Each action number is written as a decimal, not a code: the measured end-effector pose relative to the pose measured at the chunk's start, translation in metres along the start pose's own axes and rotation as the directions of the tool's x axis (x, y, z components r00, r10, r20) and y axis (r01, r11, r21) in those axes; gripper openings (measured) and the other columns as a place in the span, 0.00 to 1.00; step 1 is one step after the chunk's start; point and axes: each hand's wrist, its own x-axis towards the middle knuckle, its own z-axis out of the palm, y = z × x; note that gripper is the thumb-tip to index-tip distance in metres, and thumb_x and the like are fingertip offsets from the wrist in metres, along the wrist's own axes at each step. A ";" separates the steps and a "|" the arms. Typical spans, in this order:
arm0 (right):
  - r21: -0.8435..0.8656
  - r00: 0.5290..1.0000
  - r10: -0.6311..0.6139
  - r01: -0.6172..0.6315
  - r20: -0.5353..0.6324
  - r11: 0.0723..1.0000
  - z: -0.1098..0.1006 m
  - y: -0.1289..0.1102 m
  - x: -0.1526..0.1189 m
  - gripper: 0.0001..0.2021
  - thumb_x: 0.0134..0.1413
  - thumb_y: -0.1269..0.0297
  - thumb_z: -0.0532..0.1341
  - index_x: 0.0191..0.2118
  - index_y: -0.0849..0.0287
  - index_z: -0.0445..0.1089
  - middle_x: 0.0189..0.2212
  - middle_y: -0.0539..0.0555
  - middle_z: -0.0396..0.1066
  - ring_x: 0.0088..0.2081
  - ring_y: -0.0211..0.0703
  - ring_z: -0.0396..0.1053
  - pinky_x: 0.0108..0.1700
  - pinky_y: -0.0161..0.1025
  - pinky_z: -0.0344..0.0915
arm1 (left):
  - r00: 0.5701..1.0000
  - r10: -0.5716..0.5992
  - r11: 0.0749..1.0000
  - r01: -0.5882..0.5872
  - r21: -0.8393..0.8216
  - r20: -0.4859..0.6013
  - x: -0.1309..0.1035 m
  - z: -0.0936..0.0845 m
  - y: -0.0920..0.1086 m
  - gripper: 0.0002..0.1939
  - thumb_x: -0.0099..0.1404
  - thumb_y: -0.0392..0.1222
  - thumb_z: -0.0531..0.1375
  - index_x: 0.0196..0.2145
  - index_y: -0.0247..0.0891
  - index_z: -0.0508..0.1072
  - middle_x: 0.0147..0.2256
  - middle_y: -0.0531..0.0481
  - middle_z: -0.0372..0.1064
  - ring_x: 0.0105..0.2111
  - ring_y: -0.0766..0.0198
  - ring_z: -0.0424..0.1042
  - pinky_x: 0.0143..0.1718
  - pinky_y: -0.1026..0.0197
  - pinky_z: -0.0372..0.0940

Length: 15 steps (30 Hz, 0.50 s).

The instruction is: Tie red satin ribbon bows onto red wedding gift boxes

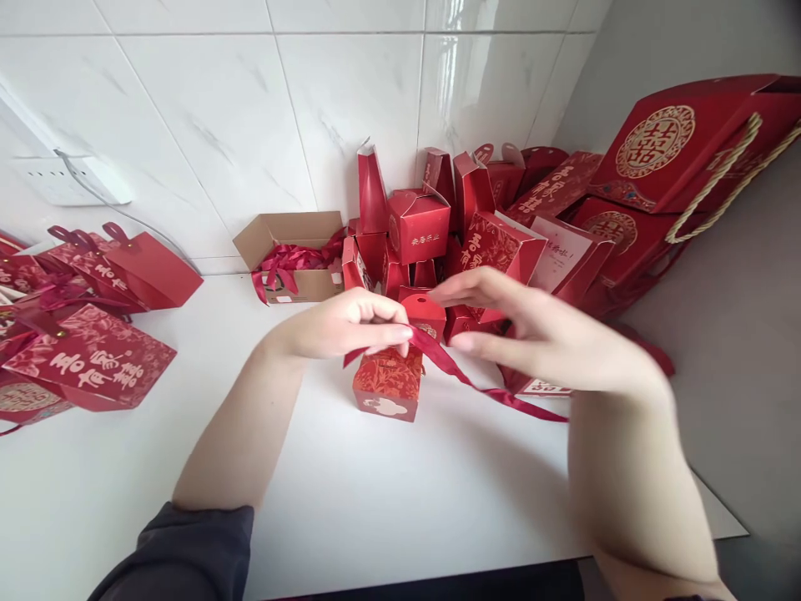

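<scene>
A small red box with orange patterns stands on the white table, in front of the pile of red boxes. Over its top, my left hand pinches a dark red ribbon between thumb and fingertips. One long end of the ribbon trails down to the right, and a short end hangs at the left of the box. To the right, my right hand is open above the ribbon, thumb and fingers apart, holding nothing.
An open cardboard box with dark red ribbons sits against the tiled wall. Red boxes crowd the back, with larger rope-handled ones stacked at the right. More red gift boxes are at the left.
</scene>
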 end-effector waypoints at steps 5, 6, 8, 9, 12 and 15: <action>0.020 0.966 0.035 -0.042 0.255 0.999 0.029 0.019 0.023 0.06 0.62 0.64 0.57 0.43 0.56 0.68 0.36 0.51 0.76 0.36 0.39 0.72 0.38 0.37 0.68 | 1.000 0.002 1.000 -0.002 0.030 -0.004 0.002 0.007 -0.001 0.11 0.58 0.46 0.66 0.35 0.36 0.76 0.32 0.49 0.74 0.32 0.64 0.73 0.33 0.65 0.67; -0.042 0.975 0.048 -0.039 0.218 0.998 0.028 0.020 0.023 0.05 0.62 0.64 0.57 0.40 0.57 0.68 0.34 0.50 0.75 0.33 0.38 0.71 0.36 0.36 0.67 | 1.000 -0.017 1.000 0.017 0.024 -0.001 0.001 0.004 -0.003 0.12 0.58 0.46 0.67 0.35 0.36 0.76 0.31 0.49 0.74 0.32 0.64 0.73 0.32 0.65 0.67; -0.181 0.993 0.050 -0.030 0.105 0.983 0.023 0.018 0.021 0.03 0.59 0.67 0.57 0.36 0.57 0.68 0.30 0.48 0.74 0.31 0.37 0.69 0.34 0.35 0.64 | 0.997 -0.076 0.997 0.076 -0.004 -0.001 -0.002 -0.001 -0.005 0.12 0.59 0.47 0.66 0.35 0.35 0.76 0.29 0.48 0.75 0.29 0.64 0.74 0.30 0.65 0.67; -0.240 0.998 0.045 -0.032 0.050 0.970 0.021 0.016 0.019 0.02 0.58 0.68 0.58 0.36 0.56 0.68 0.29 0.48 0.73 0.30 0.36 0.68 0.34 0.34 0.63 | 0.994 -0.108 0.994 0.108 -0.016 -0.008 -0.003 -0.003 -0.006 0.13 0.59 0.49 0.66 0.35 0.36 0.76 0.28 0.48 0.74 0.28 0.65 0.73 0.28 0.65 0.67; -0.347 0.999 0.036 -0.042 -0.022 0.937 0.017 0.008 0.016 0.05 0.54 0.73 0.57 0.34 0.56 0.67 0.28 0.47 0.72 0.28 0.36 0.67 0.32 0.34 0.62 | 0.986 -0.153 0.988 0.153 -0.011 -0.060 -0.004 -0.004 -0.003 0.16 0.58 0.52 0.66 0.37 0.37 0.75 0.30 0.49 0.74 0.28 0.65 0.73 0.28 0.65 0.66; -0.366 0.997 0.043 -0.061 -0.058 0.929 0.020 0.005 0.017 0.04 0.51 0.73 0.58 0.31 0.56 0.64 0.28 0.47 0.71 0.28 0.37 0.65 0.32 0.35 0.60 | 0.981 -0.166 0.980 0.176 0.098 -0.097 -0.003 -0.002 -0.001 0.19 0.56 0.54 0.67 0.39 0.39 0.73 0.31 0.51 0.73 0.29 0.65 0.72 0.29 0.65 0.65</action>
